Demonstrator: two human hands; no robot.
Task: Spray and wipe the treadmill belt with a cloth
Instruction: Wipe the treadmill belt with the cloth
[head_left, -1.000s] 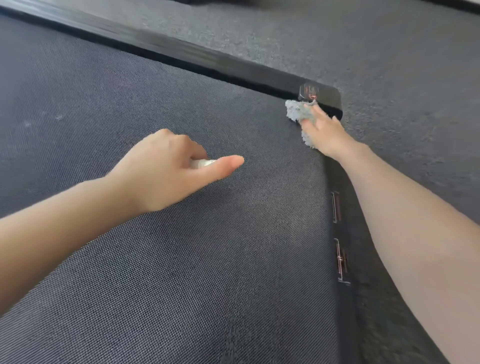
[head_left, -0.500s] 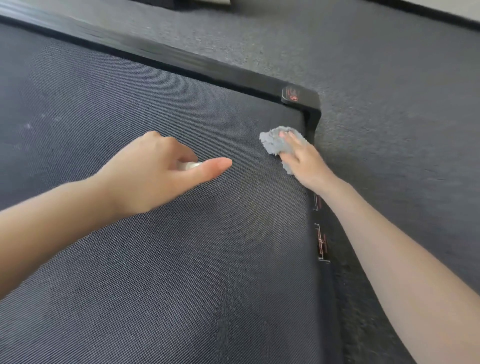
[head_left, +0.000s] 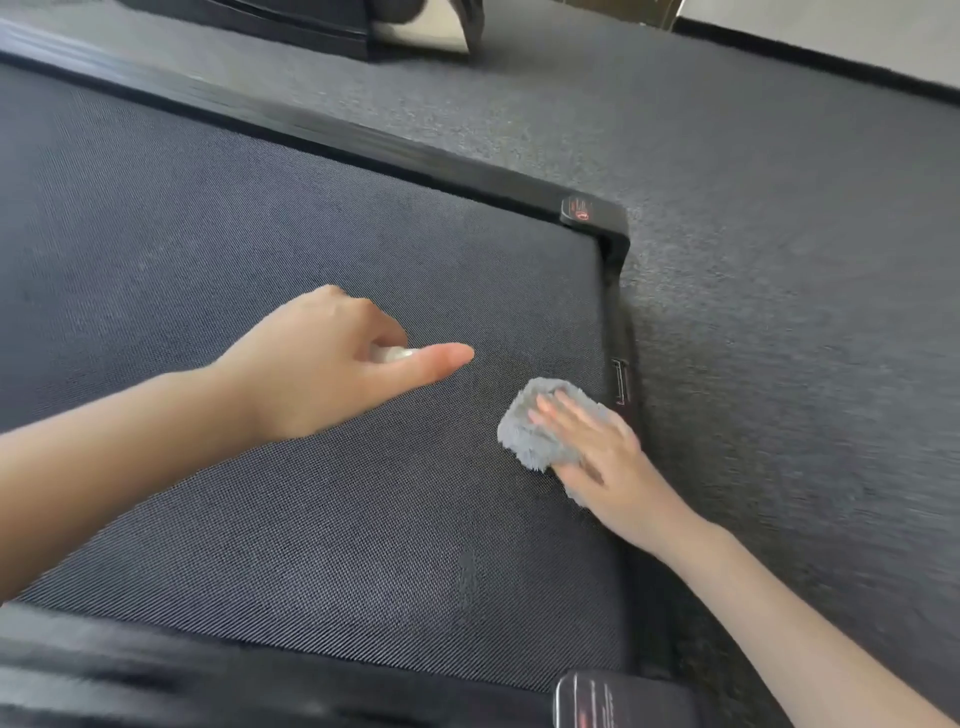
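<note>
Pressing down on the cloth (head_left: 540, 434): right hand (head_left: 602, 457), fingers straight and slightly spread, palm flat on top, nothing gripped. Cloth is grey, fluffy and bunched up, lying on the belt (head_left: 234, 249) near its right edge, just beside the side rail (head_left: 618, 312). Part of it is hidden under the palm.

Left hand (head_left: 322, 364) hovers over mid-belt, well apart from the cloth. Fingers are curled around a small white object (head_left: 390, 354) and the thumb sticks out straight toward the right. Only a sliver of the object shows, so I can't tell what it is.

Belt is dark grey with a fine woven texture. A darker smudge (head_left: 468, 571) sits on it toward the near end.

Writing:
- The corner cap (head_left: 589, 213) at the far right of the black frame carries a red mark, too small to read.
- A sticker (head_left: 621, 382) on the side rail, just beyond the cloth, has red and white lines. Not legible.
- A label (head_left: 592, 699) at the bottom edge has red text, too blurred to read.
- No brand name is readable anywhere.

Treadmill sits on grey carpet (head_left: 779, 260). The black base (head_left: 291, 23) of some other equipment stands on the carpet at the top edge.
</note>
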